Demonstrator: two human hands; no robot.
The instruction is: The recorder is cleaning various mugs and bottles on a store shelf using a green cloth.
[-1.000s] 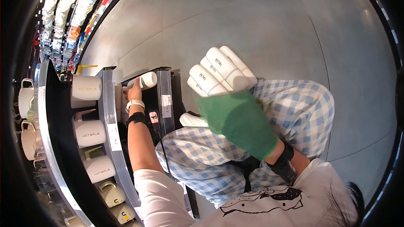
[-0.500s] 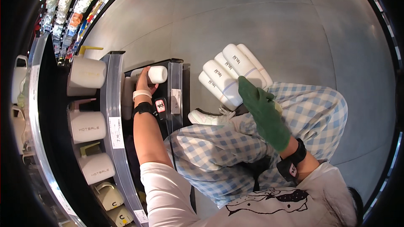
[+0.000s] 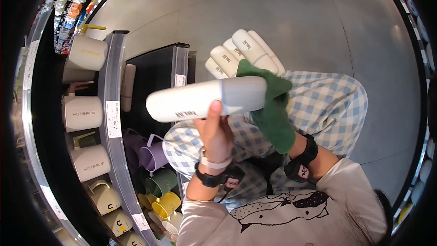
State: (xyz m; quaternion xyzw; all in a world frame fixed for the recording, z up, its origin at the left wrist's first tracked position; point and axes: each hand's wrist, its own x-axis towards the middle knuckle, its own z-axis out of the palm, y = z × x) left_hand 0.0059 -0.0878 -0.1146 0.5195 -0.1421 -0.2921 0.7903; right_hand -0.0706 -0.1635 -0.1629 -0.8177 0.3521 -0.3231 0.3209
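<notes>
A long white capsule-shaped case (image 3: 191, 100) with a grey-blue right end lies nearly level in front of me. My left hand (image 3: 216, 130) is closed on its middle from below, thumb across the front, other fingers mostly hidden behind it. My right hand (image 3: 274, 116) wears a green fabric glove and is pressed round the grey-blue end; its fingertips are partly hidden. Beyond the held case, several similar white cases (image 3: 248, 48) lie side by side on the floor, next to my checked trouser leg.
At left stands a shelf unit with clear-fronted ledges (image 3: 109, 105). White lidded mugs (image 3: 83, 114) line one shelf. On the lower one are a beige case (image 3: 129, 87), a purple mug (image 3: 153, 156), a green mug (image 3: 161, 182) and a yellow mug (image 3: 166, 204). Grey floor (image 3: 300, 23) extends ahead.
My left hand has brought a white case from the lower shelf to the right, in front of me. My gloved right hand has come to its end. My view has shifted slightly.
</notes>
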